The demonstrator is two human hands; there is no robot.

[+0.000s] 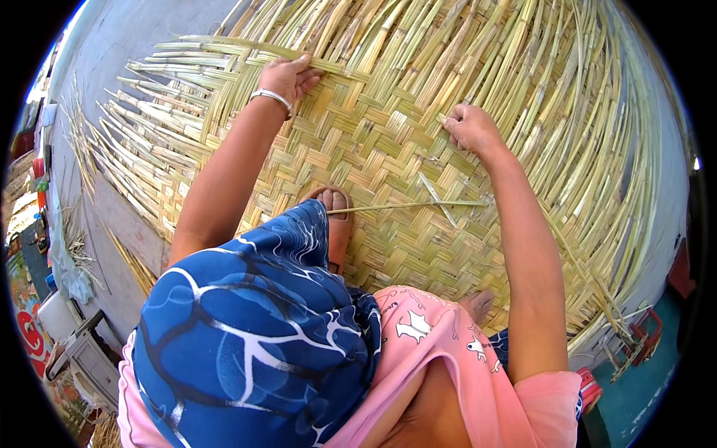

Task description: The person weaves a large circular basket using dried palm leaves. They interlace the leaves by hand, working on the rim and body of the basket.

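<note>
Head view: left hand (287, 76) grips reed strip (224, 46); right hand (470, 128) pinches mat (388, 246) strand.

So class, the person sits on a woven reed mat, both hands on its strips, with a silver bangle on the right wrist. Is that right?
Not quite: the silver bangle is on the left wrist, beside the left hand, as the head view shows. The right hand is bare. Both do rest on the mat.

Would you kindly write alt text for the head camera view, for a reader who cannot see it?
Seen from above, a person crouches on a large woven reed mat, the left hand gripping a loose reed strip at its unwoven edge and the right hand pressing on the weave. A sandalled foot and a loose stick rest on the mat.
</note>
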